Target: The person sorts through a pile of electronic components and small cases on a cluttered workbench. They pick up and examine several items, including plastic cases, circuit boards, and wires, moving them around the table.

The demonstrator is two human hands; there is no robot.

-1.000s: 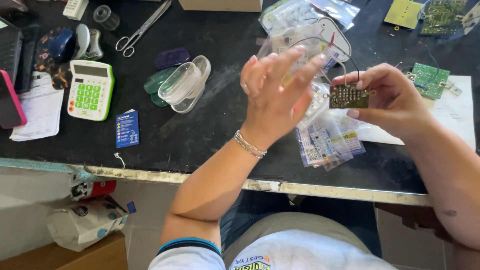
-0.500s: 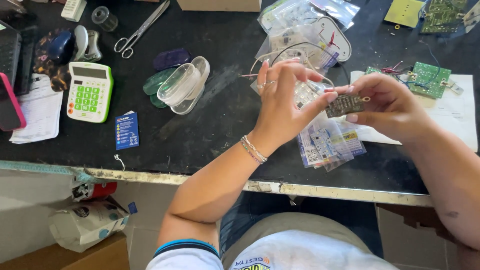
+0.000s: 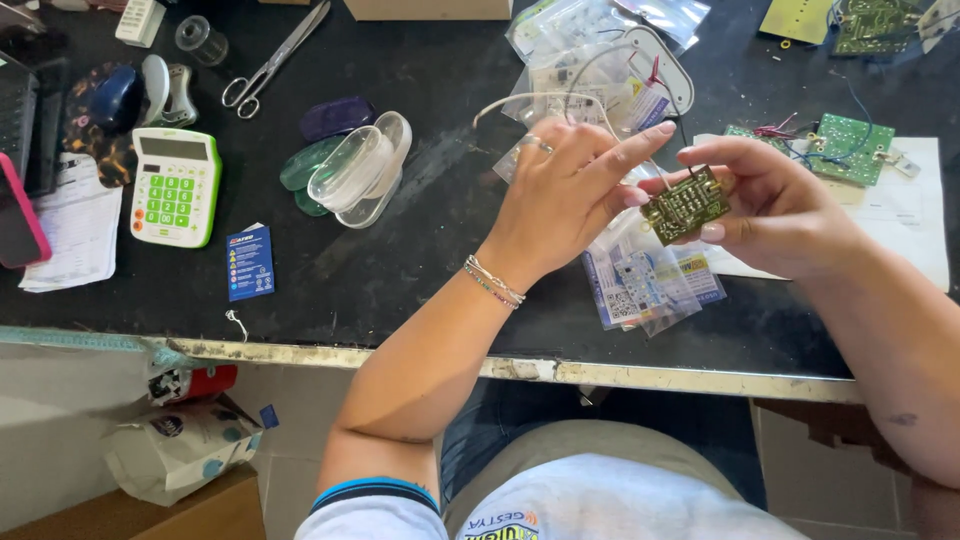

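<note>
— Two hands over the black worktop (image 3: 430, 270); what lies around them?

— Clear plastic packets with printed labels (image 3: 645, 285) lie right under the hands, more clear bags (image 3: 590, 40) behind; a green circuit board with red and blue wires (image 3: 845, 148) rests on a white paper sheet (image 3: 925, 235) just past the right hand (image 3: 775, 210); a clear oval plastic case (image 3: 360, 170) and a white calculator with green keys (image 3: 175, 185) sit well to the left; steel scissors (image 3: 275, 60) lie further back.

— And the grip?

— The right hand pinches a small olive-green circuit board (image 3: 685, 205) between thumb and fingers, held above the packets; the left hand (image 3: 560, 200) has its forefinger stretched out to the board's upper edge, the other fingers curled.

— Changed since a second ago?

— Yes; the left hand was spread wide then, and has since closed in on the board.

— Room to move?

— The table's worn front edge (image 3: 560, 370) runs just below the wrists; bare black surface lies between the case and the left hand.
</note>
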